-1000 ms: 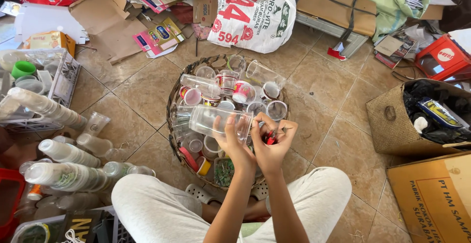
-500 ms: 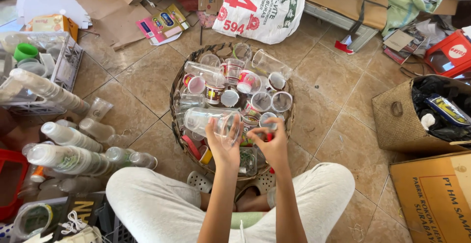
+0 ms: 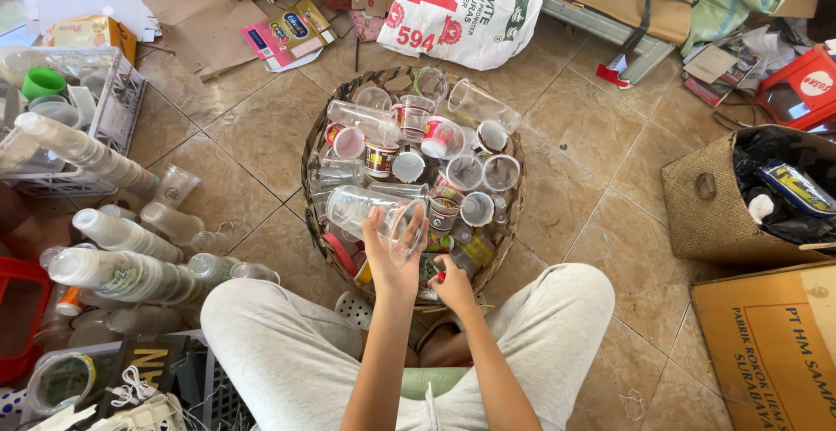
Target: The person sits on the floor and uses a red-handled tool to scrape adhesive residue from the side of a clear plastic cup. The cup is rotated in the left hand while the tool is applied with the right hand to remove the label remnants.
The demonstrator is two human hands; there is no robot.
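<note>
- Our left hand [image 3: 392,257] is closed around a clear plastic cup [image 3: 370,209], which lies on its side just above the near half of the round woven basket [image 3: 313,170], mouth toward us.
- Our right hand [image 3: 453,283] sits low at the basket's near rim, fingers curled on something small and red; we cannot tell what it is, or how firmly it is pinched.
- The cup looks thin and easily crushed, so we judge a light grip near the rim, thumb inside and fingers outside, would hold it best without buckling the wall.
- The basket is crowded with loose cups, some clear, some with printed labels and lids, lying at all angles. Lifting our cup straight up before moving it sideways should keep it from dragging its neighbours.
- Nested stacks of clear cups [image 3: 113,266] lie on the tiled floor [image 3: 252,135] to our left, well apart from the basket. Any cup joining a stack probably needs its mouth lined up with the stack's end first.
- Keeping the right hand low steadies the pile while the left works.
</note>
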